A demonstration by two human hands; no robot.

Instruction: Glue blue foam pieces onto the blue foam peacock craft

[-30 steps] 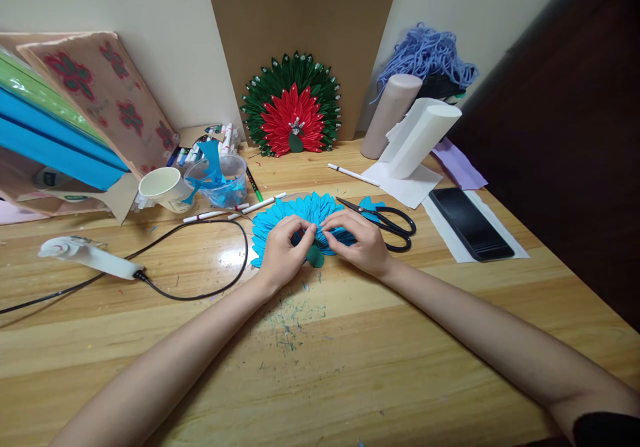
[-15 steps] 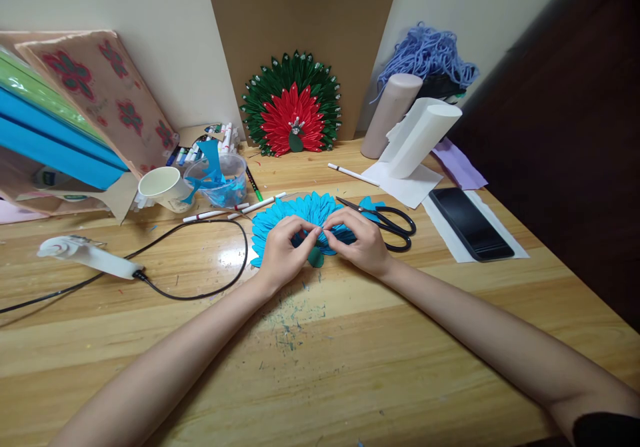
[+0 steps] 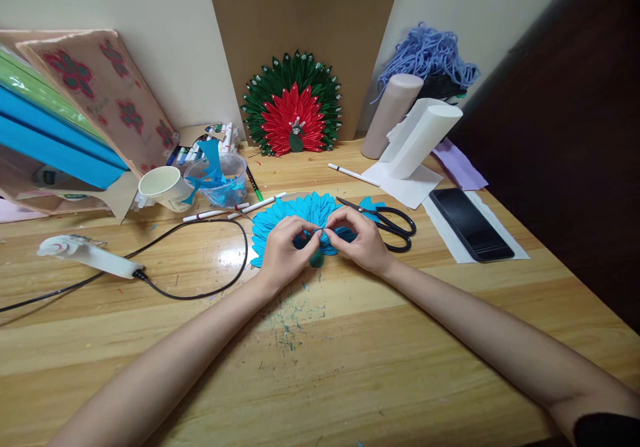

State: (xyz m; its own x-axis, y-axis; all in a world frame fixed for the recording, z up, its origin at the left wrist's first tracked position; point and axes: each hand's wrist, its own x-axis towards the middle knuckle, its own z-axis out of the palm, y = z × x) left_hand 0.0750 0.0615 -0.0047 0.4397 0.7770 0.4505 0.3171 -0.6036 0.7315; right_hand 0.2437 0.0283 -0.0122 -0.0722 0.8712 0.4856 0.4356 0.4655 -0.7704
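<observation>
A person's two bare hands meet over a blue petal fan (image 3: 280, 215) lying flat on a wooden table (image 3: 350, 367), near its middle. The left hand (image 3: 283, 248) is curled, its thumb and forefinger pinched together at the centre of the fan; the right hand (image 3: 361, 240) is curled the same way, its fingertips touching those of the left, and the two appear to nip a small part of the fan between them, though what exactly sits in the pinch is too small to tell. A dark green teardrop piece (image 3: 316, 259) shows just below the fingertips at the fan's lower edge. Black scissors (image 3: 395, 223) lie just beside the right hand, blades pointing toward the fan. A glue gun (image 3: 87, 255) with a looping black cord rests well to the left. A paper cup (image 3: 163, 187) lies tipped on its side next to a clear tub (image 3: 230, 183) of blue scraps. A finished red and green fan (image 3: 293, 110) leans against a cardboard sheet at the back, and a dark phone (image 3: 470, 223) lies on white paper to the right.
</observation>
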